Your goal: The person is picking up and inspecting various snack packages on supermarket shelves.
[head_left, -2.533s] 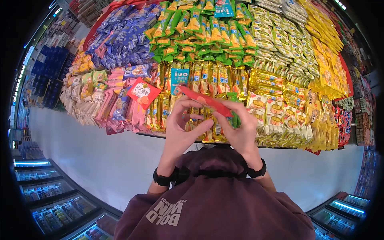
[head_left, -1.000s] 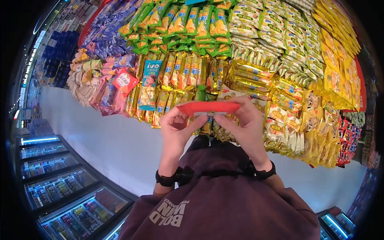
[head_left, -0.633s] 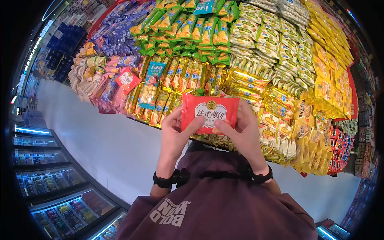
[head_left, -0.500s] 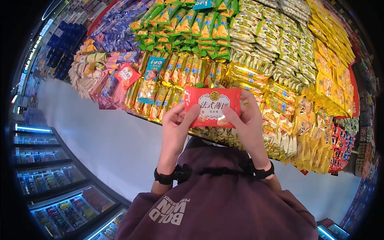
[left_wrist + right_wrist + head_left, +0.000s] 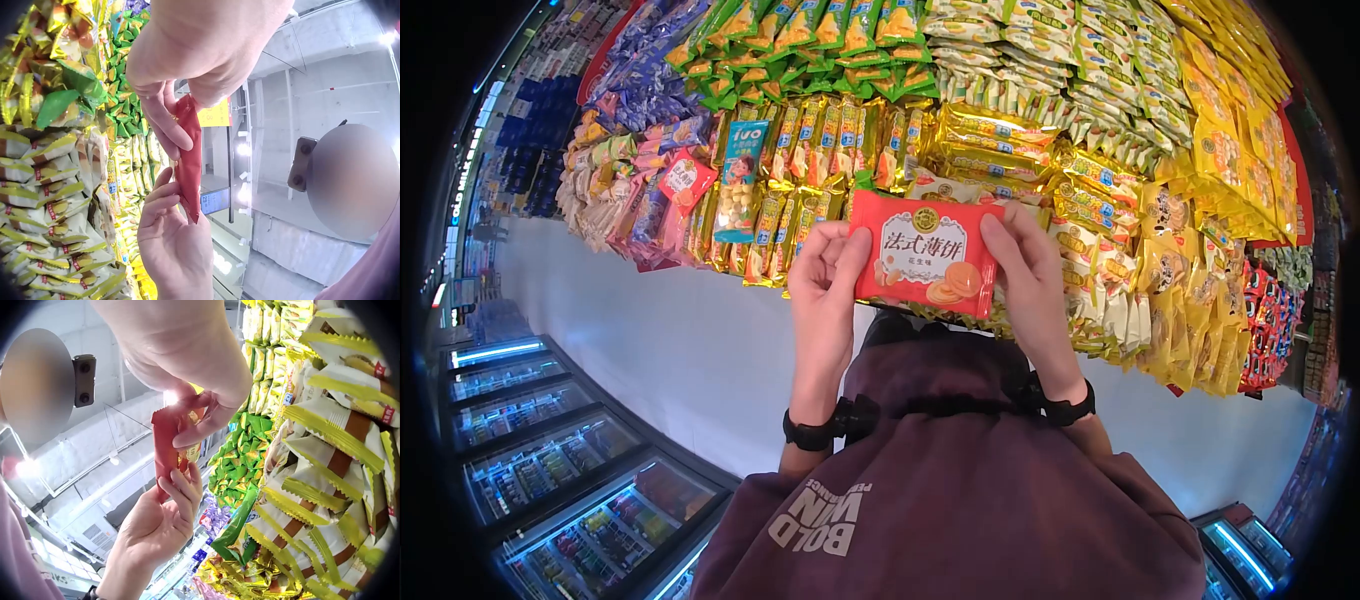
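A: Closest in: maroon sweatshirt (image 5: pixel 960 500), a black band on each wrist. Both hands are raised in front of the chest.

B: Grip?

A: The left hand (image 5: pixel 825 275) and right hand (image 5: pixel 1025 270) each pinch one short end of a red biscuit packet (image 5: pixel 925 252), thumb over the printed face and fingers curled behind. The left wrist view shows the packet (image 5: pixel 189 162) edge-on between the two hands. It is held flat and face up, in the air just above the front of the snack display (image 5: pixel 1295 185), touching none of the stock.

B: Risks?

A: As I judge it, the hold is by the edges only and the film looks slick. If one pinch loosens, the packet swings or drops into the gold packs (image 5: pixel 1000 140) below. Squeezing harder could crack the biscuits inside.

B: What's in the display?

A: It is heaped by kind. Gold packs sit nearest, green packs (image 5: pixel 820 40) behind them and yellow ones to the right. To the left there are pink and purple packs, one blue pack (image 5: pixel 740 165) and one loose red packet (image 5: pixel 685 180).

B: Further out?

A: Glass-topped freezer cabinets (image 5: pixel 550 450), lit and filled with boxed goods. The labels are too small to read.
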`<move>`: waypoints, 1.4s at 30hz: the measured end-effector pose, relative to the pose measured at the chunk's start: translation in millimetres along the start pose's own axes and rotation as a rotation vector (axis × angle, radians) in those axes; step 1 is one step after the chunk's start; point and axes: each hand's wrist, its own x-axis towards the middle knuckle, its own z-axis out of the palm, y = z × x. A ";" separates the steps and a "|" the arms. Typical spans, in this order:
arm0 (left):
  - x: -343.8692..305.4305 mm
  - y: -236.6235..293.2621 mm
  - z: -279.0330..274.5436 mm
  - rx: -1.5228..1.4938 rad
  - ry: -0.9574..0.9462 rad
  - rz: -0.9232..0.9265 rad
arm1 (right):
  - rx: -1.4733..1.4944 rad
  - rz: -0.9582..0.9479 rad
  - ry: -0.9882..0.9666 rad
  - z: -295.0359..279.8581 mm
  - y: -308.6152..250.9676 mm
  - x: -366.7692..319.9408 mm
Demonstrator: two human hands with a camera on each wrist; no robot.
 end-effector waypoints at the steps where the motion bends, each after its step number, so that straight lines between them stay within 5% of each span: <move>1: 0.8 -1.4 2.1 0.000 -0.009 -0.009 | -0.001 0.005 0.002 -3.1 1.8 -0.9; 18: 15.4 -8.0 15.0 0.022 -0.028 -0.012 | 0.021 -0.051 0.038 -9.7 -2.9 -0.4; 21: 14.8 -1.4 18.5 0.021 -0.037 -0.027 | 0.074 0.085 0.005 -6.5 -6.6 -0.1; 42: 15.8 1.7 24.6 0.067 -0.168 -0.038 | -0.125 -0.100 0.093 -9.0 -9.5 -0.3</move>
